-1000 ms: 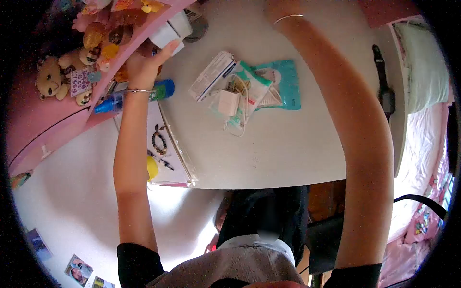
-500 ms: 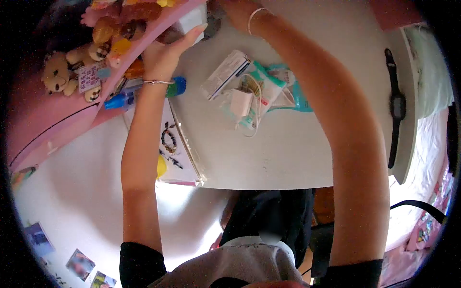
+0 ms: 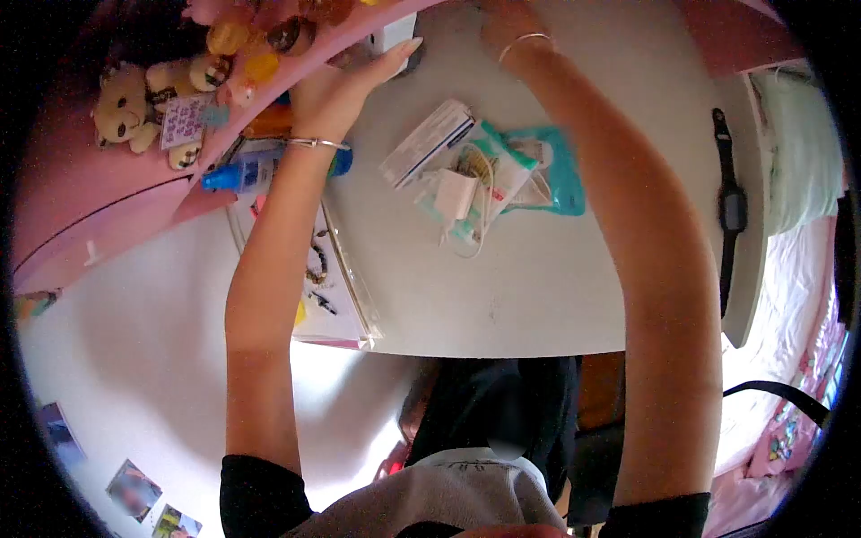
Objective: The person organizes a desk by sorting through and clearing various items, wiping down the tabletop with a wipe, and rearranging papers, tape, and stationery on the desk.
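Note:
My left hand (image 3: 345, 94), a thin bangle at its wrist, is under the edge of the pink shelf. Its thumb lies along a white box (image 3: 393, 34), while the other fingers are hidden; the hand appears to grip the box. A dark object shows beside the box, too dim to name. My right hand (image 3: 517, 29), also with a bangle, reaches to the far side of the desk at the top edge of the view. Its fingers are dim and partly cut off, so what it touches cannot be made out.
On the white desk (image 3: 448, 309) lie a white carton (image 3: 430, 143), a charger plug with cable (image 3: 456, 194) and teal packets (image 3: 563, 170). A blue-capped bottle (image 3: 238, 175) and a beaded bracelet (image 3: 317, 264) are at left, a black watch (image 3: 733, 211) at right. Plush toys (image 3: 121, 112) sit on the pink shelf (image 3: 108, 211).
Both hands have shifted right in the view, the white box along with my left hand. The camera view has also moved a little. More of the teal packet shows beside my right forearm.

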A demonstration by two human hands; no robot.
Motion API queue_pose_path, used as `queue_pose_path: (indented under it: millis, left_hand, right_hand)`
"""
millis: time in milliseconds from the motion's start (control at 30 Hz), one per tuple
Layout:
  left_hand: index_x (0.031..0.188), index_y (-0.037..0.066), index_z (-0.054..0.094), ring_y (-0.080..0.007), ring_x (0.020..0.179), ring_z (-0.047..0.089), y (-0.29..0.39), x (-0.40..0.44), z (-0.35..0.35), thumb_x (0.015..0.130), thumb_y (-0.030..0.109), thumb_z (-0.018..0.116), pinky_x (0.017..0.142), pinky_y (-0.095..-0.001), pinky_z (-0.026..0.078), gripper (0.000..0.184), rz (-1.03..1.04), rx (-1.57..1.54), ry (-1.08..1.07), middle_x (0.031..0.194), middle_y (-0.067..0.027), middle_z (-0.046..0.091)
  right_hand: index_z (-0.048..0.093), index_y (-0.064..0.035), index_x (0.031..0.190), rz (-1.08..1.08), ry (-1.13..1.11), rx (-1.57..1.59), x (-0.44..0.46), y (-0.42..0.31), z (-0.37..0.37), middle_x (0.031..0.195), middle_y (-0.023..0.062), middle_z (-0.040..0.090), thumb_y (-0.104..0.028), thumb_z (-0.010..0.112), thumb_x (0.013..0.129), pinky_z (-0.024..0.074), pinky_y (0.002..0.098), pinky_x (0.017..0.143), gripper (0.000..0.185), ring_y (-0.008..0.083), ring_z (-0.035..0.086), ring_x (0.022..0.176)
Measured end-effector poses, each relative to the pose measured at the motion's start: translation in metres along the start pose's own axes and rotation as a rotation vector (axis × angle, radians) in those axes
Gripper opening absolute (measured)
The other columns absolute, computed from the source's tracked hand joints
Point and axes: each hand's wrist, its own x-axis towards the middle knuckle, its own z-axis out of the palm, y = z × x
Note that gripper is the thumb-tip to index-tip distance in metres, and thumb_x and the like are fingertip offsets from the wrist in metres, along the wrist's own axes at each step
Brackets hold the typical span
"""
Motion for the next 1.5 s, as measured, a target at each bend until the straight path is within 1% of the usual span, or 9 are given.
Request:
queue_pose_path:
  millis: [300, 500, 600, 900, 1067, 1300, 1367, 1433, 1500]
  left_hand:
    - [0.112, -0.001, 0.048, -0.0209, 0.104, 0.05, 0.004, 0.005, 0.005, 0.058, 0.024, 0.083, 0.089, -0.0322, 0.041, 0.069, -0.074, 0.029, -0.014, 0.114, -0.0121, 0.051]
    - [0.123, -0.001, 0.04, -0.0245, 0.107, 0.049, -0.004, -0.009, 0.006, 0.055, 0.027, 0.084, 0.09, -0.0348, 0.041, 0.086, -0.01, 0.208, -0.041, 0.118, -0.015, 0.048]
    - [0.13, -0.004, 0.031, -0.0266, 0.117, 0.044, 0.016, -0.009, 0.013, 0.052, 0.031, 0.085, 0.099, -0.0358, 0.035, 0.1, 0.063, 0.437, -0.184, 0.126, -0.019, 0.044]
    - [0.122, 0.0, 0.043, -0.0268, 0.112, 0.048, -0.019, 0.054, 0.057, 0.056, 0.039, 0.079, 0.096, -0.0329, 0.038, 0.085, -0.129, 0.325, -0.433, 0.122, -0.0154, 0.048]
    - [0.129, 0.002, 0.03, -0.0281, 0.113, 0.046, -0.007, 0.06, 0.074, 0.049, 0.029, 0.081, 0.097, -0.0378, 0.037, 0.099, -0.046, 0.077, -0.515, 0.121, -0.0156, 0.048]
    - [0.119, 0.003, 0.039, -0.0258, 0.106, 0.05, 0.008, 0.09, 0.091, 0.053, 0.03, 0.08, 0.09, -0.0351, 0.041, 0.083, 0.146, 0.537, -0.447, 0.117, -0.0134, 0.05]
    - [0.121, 0.004, 0.036, -0.0265, 0.107, 0.049, 0.068, 0.126, 0.102, 0.055, 0.04, 0.077, 0.091, -0.0352, 0.04, 0.085, -0.414, 0.626, -1.057, 0.118, -0.0146, 0.048]
    - [0.122, 0.004, 0.035, -0.0267, 0.108, 0.048, 0.011, 0.096, 0.092, 0.056, 0.045, 0.075, 0.091, -0.0353, 0.04, 0.087, -0.017, 0.332, -0.535, 0.121, -0.0152, 0.046]
    - [0.127, 0.003, 0.031, -0.0279, 0.114, 0.043, 0.054, 0.102, 0.1, 0.056, 0.045, 0.076, 0.094, -0.0357, 0.037, 0.094, 0.31, 1.039, -0.871, 0.126, -0.0158, 0.042]
  right_hand:
    - [0.038, -0.0033, 0.127, -0.46, 0.018, -0.018, -0.035, -0.013, -0.024, 0.125, 0.0228, 0.043, -0.026, 0.055, 0.08, 0.0313, 0.0464, 0.099, 0.055, 0.0377, 0.039, 0.117]
    - [0.054, -0.0234, 0.115, -0.288, -0.359, 0.002, -0.068, -0.011, -0.051, 0.127, 0.0004, 0.05, -0.011, 0.045, 0.089, 0.0244, 0.0405, 0.108, 0.03, 0.0245, 0.034, 0.127]
    - [0.054, -0.0198, 0.114, -0.291, -0.431, 0.119, -0.085, 0.005, -0.073, 0.12, -0.0006, 0.055, -0.009, 0.046, 0.087, 0.022, 0.0422, 0.109, 0.03, 0.0242, 0.038, 0.124]
    - [0.057, -0.007, 0.104, -0.367, -0.23, 0.495, -0.127, 0.079, -0.089, 0.104, 0.007, 0.062, 0.009, 0.049, 0.078, 0.0333, 0.0358, 0.1, 0.032, 0.0233, 0.047, 0.11]
    - [0.058, -0.0064, 0.098, -0.394, -0.106, 0.449, -0.159, 0.099, -0.11, 0.104, 0.007, 0.062, 0.014, 0.047, 0.076, 0.03, 0.0362, 0.103, 0.032, 0.0239, 0.049, 0.113]
    - [0.057, -0.0065, 0.094, -0.247, -0.146, 0.502, -0.169, 0.095, -0.112, 0.108, 0.0056, 0.061, 0.013, 0.047, 0.077, 0.0146, 0.0398, 0.111, 0.028, 0.0216, 0.049, 0.116]
    - [0.056, -0.0068, 0.095, -0.277, -0.134, 0.437, -0.17, 0.093, -0.116, 0.107, 0.0052, 0.061, 0.013, 0.046, 0.077, 0.0136, 0.0398, 0.111, 0.029, 0.0208, 0.048, 0.117]
    - [0.056, -0.0072, 0.096, -0.294, -0.125, 0.414, -0.171, 0.093, -0.117, 0.107, 0.0048, 0.061, 0.013, 0.046, 0.077, 0.0133, 0.0401, 0.111, 0.029, 0.0202, 0.047, 0.118]
    - [0.055, -0.0077, 0.097, -0.293, -0.112, 0.437, -0.172, 0.096, -0.115, 0.106, 0.0044, 0.062, 0.013, 0.047, 0.077, 0.0136, 0.0405, 0.111, 0.03, 0.0197, 0.047, 0.119]
